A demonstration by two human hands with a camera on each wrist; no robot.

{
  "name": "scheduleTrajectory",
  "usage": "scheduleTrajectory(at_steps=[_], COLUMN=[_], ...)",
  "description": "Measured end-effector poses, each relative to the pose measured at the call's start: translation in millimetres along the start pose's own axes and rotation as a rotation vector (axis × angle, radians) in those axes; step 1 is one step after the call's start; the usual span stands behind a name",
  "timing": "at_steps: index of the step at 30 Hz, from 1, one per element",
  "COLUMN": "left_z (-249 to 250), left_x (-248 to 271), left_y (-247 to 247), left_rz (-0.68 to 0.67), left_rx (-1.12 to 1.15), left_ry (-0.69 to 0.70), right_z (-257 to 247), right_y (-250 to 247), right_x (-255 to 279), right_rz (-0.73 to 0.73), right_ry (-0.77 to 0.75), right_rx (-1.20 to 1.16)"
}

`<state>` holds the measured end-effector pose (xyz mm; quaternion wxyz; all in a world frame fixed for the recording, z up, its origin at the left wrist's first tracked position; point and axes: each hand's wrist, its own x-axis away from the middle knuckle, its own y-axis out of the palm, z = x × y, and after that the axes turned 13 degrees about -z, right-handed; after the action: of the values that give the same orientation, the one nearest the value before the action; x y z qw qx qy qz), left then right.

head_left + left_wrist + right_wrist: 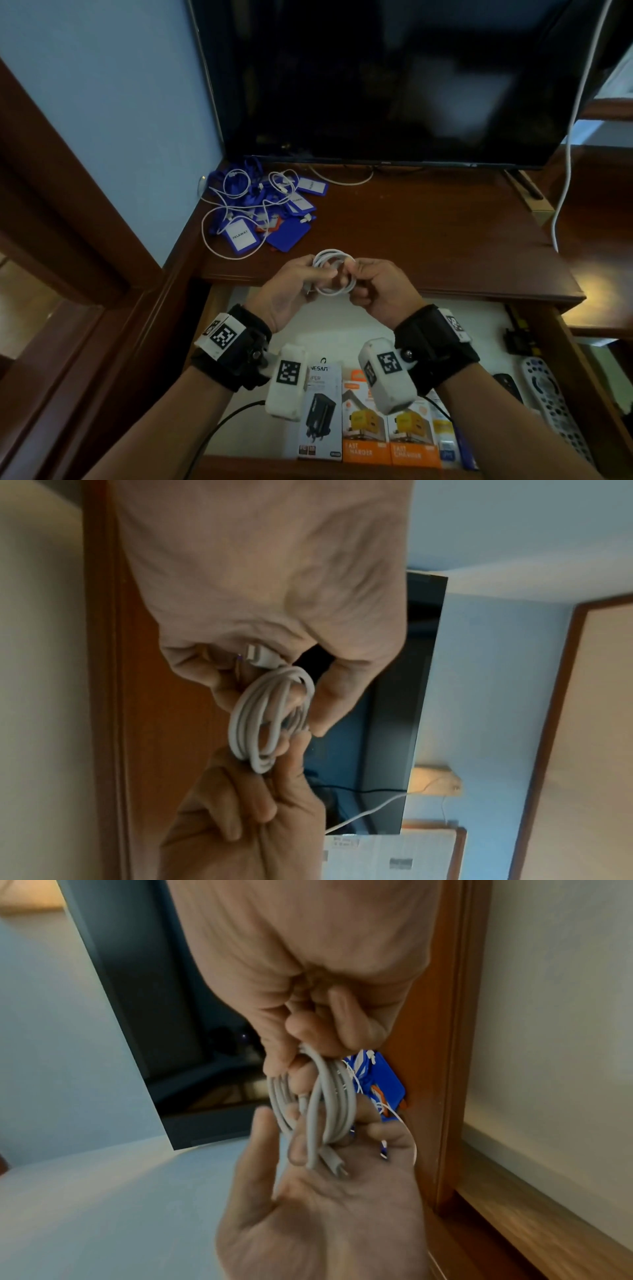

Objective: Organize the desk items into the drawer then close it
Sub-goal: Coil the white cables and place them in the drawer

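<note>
Both hands pinch a coiled white cable point(334, 275) above the front edge of the bench point(428, 240): left hand point(291, 291), right hand point(380, 291). Keep the loops gathered, tuck in the loose plug, then lower the coil into the open drawer point(342, 329).

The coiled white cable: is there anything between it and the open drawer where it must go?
Nothing visible blocks it. Both the left hand and right hand hold the coiled white cable above the open drawer, whose white floor directly below is bare; the charger boxes lie nearer the person.
</note>
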<state>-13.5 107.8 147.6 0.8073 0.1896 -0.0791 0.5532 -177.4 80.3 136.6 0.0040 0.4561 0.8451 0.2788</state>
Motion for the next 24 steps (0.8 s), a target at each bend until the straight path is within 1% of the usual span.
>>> scheduleTrajectory(at_steps=[2, 4, 7, 8, 9, 10, 12, 14, 15, 16, 18, 20, 24], left_z=[1.1, 1.3, -1.0, -2.4, -4.0, -4.3, -3.5, -3.8, -4.5, -3.3, -2.7, 0.2, 5.5], left_x=[-2.3, -3.9, -5.1, -5.9, -7.0, -7.4, -6.7, -8.5, -9.9, -9.7, -10.5, -10.2, -9.9], left_y=[3.0, 4.8, 5.4, 4.0, 1.5, -0.3, -0.6, -0.7, -1.9, -1.6, -0.9, 2.7, 13.1], left_rz=[0.044, 0.095, 0.156, 0.207, 0.274, 0.332, 0.398, 0.400, 0.398, 0.397, 0.401, 0.399, 0.336], left_rx=[-0.095, -0.139, -0.155, -0.217, -0.343, -0.517, -0.836, -1.053, -1.132, -1.190, -1.265, -1.318, -1.388], left_ry=[-0.012, -0.013, 0.047, 0.084, 0.126, 0.155, 0.215, 0.247, 0.242, 0.206, 0.133, 0.100, 0.111], right_z=[3.6, 4.9, 3.8, 3.6, 3.8, 3.7, 4.5, 5.1, 5.6, 5.6, 6.2, 6.5, 8.4], right_y=[3.6, 6.3, 6.4, 6.6, 6.6, 7.0, 7.3, 8.1, 8.3, 9.3, 10.3, 11.0, 9.2], right_x=[-2.3, -5.1, -8.4, -8.8, -9.1, -9.1, -9.7, -9.7, -9.8, -9.1, -8.4, -8.4, -10.5], right_rz=[0.042, 0.100, 0.180, 0.191, 0.196, 0.200, 0.214, 0.235, 0.245, 0.254, 0.267, 0.272, 0.310], right_ry=[-0.008, -0.015, -0.053, -0.066, -0.077, -0.088, -0.102, -0.115, -0.123, -0.130, -0.139, -0.148, -0.186], right_rx=[-0.019, -0.029, 0.006, 0.014, 0.017, 0.020, 0.041, 0.076, 0.091, 0.106, 0.123, 0.125, 0.084])
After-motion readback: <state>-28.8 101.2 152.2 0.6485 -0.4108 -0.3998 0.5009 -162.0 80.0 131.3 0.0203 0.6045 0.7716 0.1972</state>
